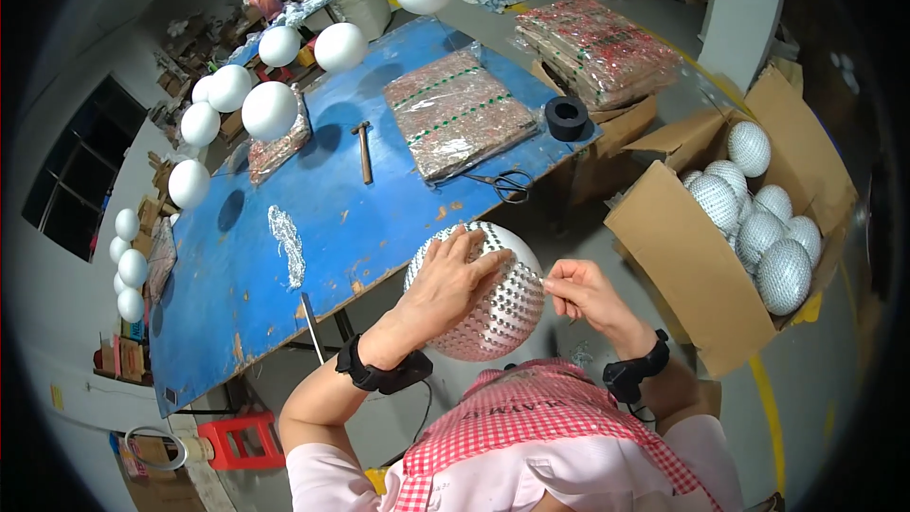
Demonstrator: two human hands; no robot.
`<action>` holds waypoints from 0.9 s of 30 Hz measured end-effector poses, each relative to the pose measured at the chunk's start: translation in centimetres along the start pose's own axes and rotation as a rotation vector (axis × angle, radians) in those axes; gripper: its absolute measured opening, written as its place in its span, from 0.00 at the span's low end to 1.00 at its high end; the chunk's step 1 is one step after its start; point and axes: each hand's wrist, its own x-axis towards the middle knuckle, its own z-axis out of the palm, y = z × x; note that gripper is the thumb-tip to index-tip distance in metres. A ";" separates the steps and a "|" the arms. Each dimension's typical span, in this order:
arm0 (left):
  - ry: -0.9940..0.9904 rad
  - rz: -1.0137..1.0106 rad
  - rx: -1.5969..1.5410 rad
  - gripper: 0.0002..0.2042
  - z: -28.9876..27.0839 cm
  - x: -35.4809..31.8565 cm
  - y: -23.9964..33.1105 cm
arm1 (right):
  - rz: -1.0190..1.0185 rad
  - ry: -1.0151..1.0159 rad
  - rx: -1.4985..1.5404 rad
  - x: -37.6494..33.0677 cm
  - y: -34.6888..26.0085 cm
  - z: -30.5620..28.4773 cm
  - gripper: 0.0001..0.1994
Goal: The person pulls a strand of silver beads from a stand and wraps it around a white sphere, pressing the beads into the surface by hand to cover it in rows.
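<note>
Two hands are being used on one white foam ball (488, 308) that is partly covered with small mirror tiles. The ball is being held over the person's lap, just off the near edge of the blue table (284, 303). It is being gripped from the top and side by the left hand (445, 284), whose fingers are being spread wide across the tiled surface. The right hand (583, 292) is being kept at the ball's right side, with thumb and forefinger pinched narrowly together against the tiles; what is being pinched is too small to tell. Black wrist devices are being worn on both forearms, and a red-checked apron (531, 427) is being worn below. On the table, a hammer (364, 152), a pair of scissors (502, 183), a black tape roll (567, 118), a small silver strip of tiles (287, 245) and wrapped packs of mirror sheets (458, 112) are lying. Plain white foam balls (269, 110) are being kept raised above the table's far side. To the right, finished mirror balls (758, 228) are being stored in an open cardboard box (692, 275).
</note>
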 end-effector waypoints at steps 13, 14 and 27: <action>0.025 -0.195 0.028 0.25 1.1 1.1 1.7 | 0.076 -0.095 -0.009 3.0 1.5 -2.4 0.10; 0.049 -0.169 0.159 0.30 1.5 1.2 2.6 | 0.093 -0.135 -0.007 3.2 1.5 -2.6 0.10; -0.079 -0.200 0.390 0.23 3.5 2.7 6.6 | 0.052 -0.396 0.140 4.4 2.5 -5.8 0.09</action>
